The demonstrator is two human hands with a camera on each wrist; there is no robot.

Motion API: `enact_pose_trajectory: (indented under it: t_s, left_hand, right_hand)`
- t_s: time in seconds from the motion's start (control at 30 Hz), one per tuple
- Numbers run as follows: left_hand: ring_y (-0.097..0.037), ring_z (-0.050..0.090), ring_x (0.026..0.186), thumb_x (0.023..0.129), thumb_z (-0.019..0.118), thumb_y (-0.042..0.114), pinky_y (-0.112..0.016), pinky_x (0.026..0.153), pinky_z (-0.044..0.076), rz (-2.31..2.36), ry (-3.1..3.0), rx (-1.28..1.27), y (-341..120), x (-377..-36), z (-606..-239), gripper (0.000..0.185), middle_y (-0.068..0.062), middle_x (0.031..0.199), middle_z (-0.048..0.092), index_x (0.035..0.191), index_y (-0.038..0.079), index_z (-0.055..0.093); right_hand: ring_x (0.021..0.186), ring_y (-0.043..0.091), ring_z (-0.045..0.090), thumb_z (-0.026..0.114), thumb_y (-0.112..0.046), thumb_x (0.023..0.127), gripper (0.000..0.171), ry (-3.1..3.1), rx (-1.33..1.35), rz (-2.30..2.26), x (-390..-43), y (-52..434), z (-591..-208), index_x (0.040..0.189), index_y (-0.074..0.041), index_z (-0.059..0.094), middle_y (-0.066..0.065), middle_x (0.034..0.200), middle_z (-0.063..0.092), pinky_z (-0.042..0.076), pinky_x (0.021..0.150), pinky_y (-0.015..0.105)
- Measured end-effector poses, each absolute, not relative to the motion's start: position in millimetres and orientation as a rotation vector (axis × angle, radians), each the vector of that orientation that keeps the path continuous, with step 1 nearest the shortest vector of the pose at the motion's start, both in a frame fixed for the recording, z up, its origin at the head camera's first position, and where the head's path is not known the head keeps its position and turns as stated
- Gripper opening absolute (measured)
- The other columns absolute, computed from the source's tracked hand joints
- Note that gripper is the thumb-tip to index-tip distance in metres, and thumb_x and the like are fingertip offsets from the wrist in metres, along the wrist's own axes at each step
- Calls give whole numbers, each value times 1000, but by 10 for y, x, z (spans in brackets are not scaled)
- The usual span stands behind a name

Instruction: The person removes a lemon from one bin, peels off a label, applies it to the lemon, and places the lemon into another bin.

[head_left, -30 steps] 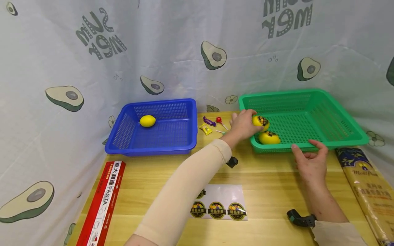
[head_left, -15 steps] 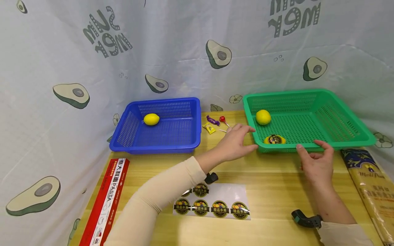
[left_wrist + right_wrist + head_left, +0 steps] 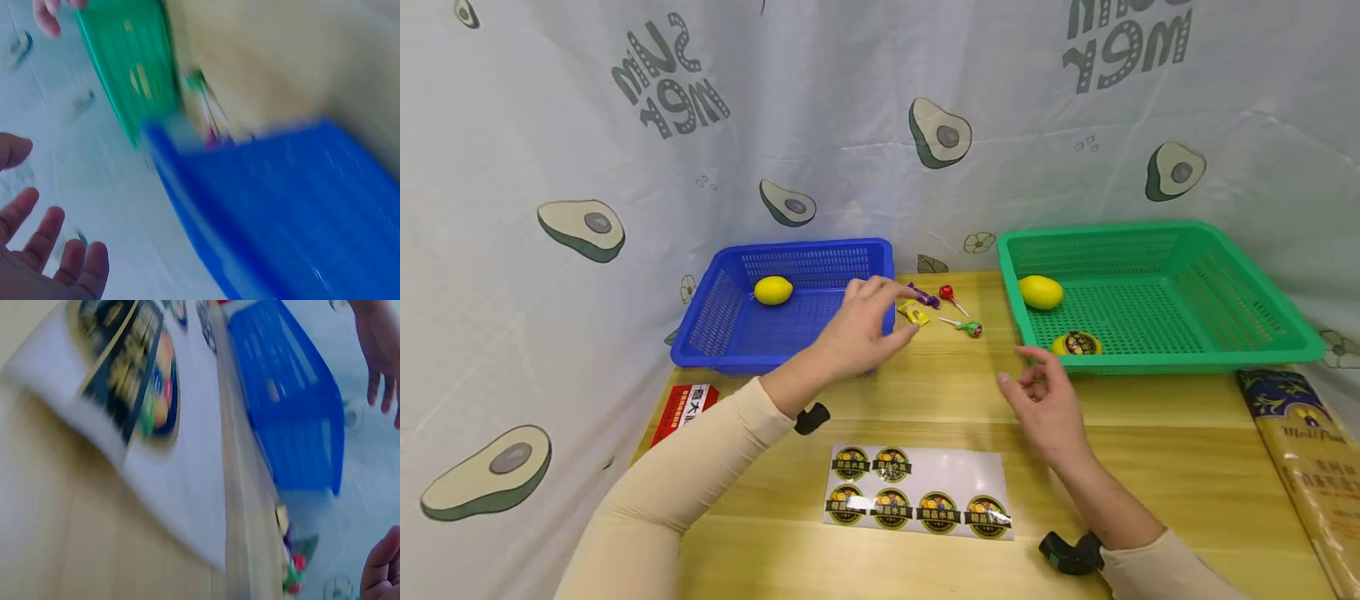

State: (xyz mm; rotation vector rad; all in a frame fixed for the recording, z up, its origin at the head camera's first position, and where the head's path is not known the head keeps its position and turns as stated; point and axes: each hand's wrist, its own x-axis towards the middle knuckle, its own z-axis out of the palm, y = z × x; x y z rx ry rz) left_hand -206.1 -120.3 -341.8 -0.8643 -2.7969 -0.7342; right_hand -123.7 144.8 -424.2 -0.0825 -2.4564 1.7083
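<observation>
My left hand point(image 3: 887, 310) hovers with relaxed fingers over the right front corner of the blue basket point(image 3: 722, 360) and holds nothing. One plain lemon point(image 3: 772, 290) lies in that basket. My right hand point(image 3: 1028, 373) floats above the table, fingers loosely curled and empty, just left of the green basket point(image 3: 1157, 361). In the green basket lie a plain lemon point(image 3: 1041, 292) and a lemon with a dark round sticker point(image 3: 1077, 343). A sticker sheet point(image 3: 917, 500) lies near the table's front. The left wrist view is blurred; it shows my left fingers point(image 3: 50, 262) near the blue basket point(image 3: 294, 206).
Wrapped candies point(image 3: 917, 312), a red lollipop point(image 3: 951, 297) and a green lollipop point(image 3: 970, 327) lie between the baskets. A red pasta box point(image 3: 685, 404) sits at the left edge, a long pasta pack point(image 3: 1303, 454) at the right. An avocado-print cloth hangs behind.
My left hand let go of a lemon in the green basket and swung left to the blue basket. My right hand left the green basket's rim and moved left over the table.
</observation>
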Motion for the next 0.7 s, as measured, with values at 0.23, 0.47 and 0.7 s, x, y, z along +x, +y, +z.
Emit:
enact_pose_trajectory:
  t_s: [0.23,0.47,0.7]
  left_hand:
    - [-33,41,139,95,73,34,-52,116,34,-774,-2945,-662,-1875,-2532,-3329,55,-8,146,54,143,15,55]
    - [-44,33,147,93,74,27,-63,120,27,-767,-3112,-423,-2521,-2956,-3394,61,-19,150,48,147,10,50]
    - [-50,28,146,94,71,17,-66,119,27,-635,-3250,-276,-2943,-3217,-3422,63,-23,155,40,152,12,45]
  right_hand:
    - [76,15,52,72,-20,95,45,-2640,196,1643,-1327,849,-4252,137,-15,56,12,99,50,44,61,24]
    - [78,20,52,72,-29,95,48,-2674,265,1684,-1713,464,-4202,140,-18,58,9,96,49,45,64,29]
    - [70,20,44,67,-35,98,55,-2760,410,1654,-2174,211,-4240,149,-23,50,4,87,44,37,62,30]
